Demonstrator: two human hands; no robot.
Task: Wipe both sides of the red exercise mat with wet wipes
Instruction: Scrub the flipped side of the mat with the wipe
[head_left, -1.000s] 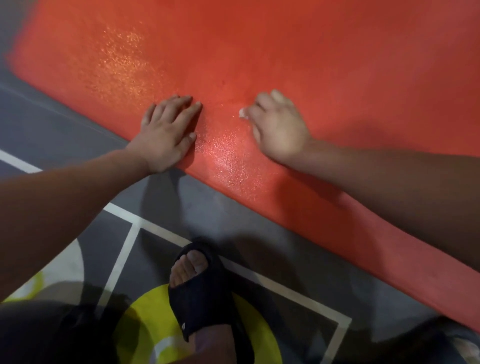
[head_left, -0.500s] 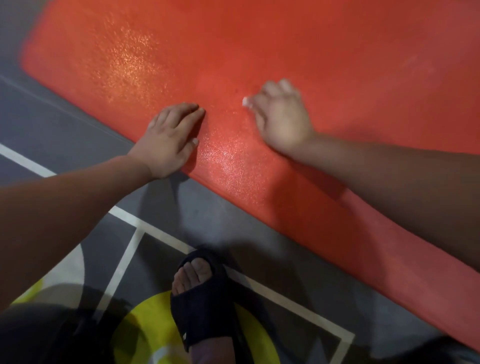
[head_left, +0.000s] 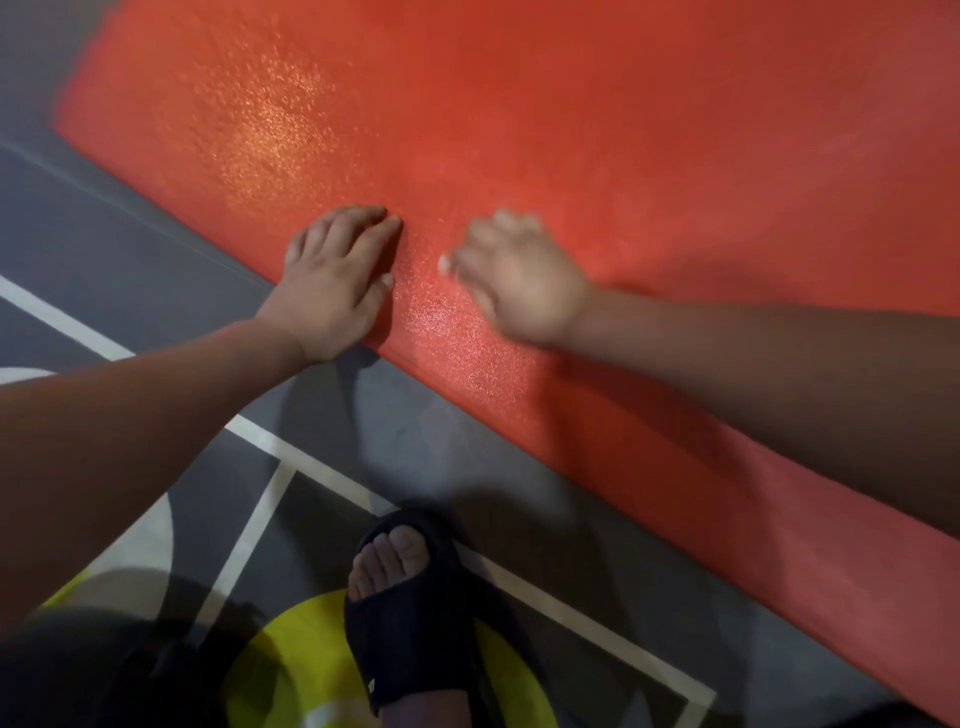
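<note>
The red exercise mat (head_left: 597, 130) lies flat on the floor and fills the upper part of the head view, with wet shine in patches. My left hand (head_left: 337, 283) rests flat on the mat's near edge, fingers straight. To its right, my right hand (head_left: 519, 275) is blurred and lies palm-down on the mat, fingers curled over a wet wipe (head_left: 444, 264). Only a small white bit of the wipe shows at the fingertips; the rest is hidden under the hand.
Grey floor (head_left: 130, 249) with white lines runs along the mat's near edge. My foot in a black slide sandal (head_left: 410, 613) stands on a yellow circle marking (head_left: 519, 686), close to the mat.
My right hand has slid back along the mat toward the near edge and slightly left, now blurred. My left hand has stayed on the mat's edge.
</note>
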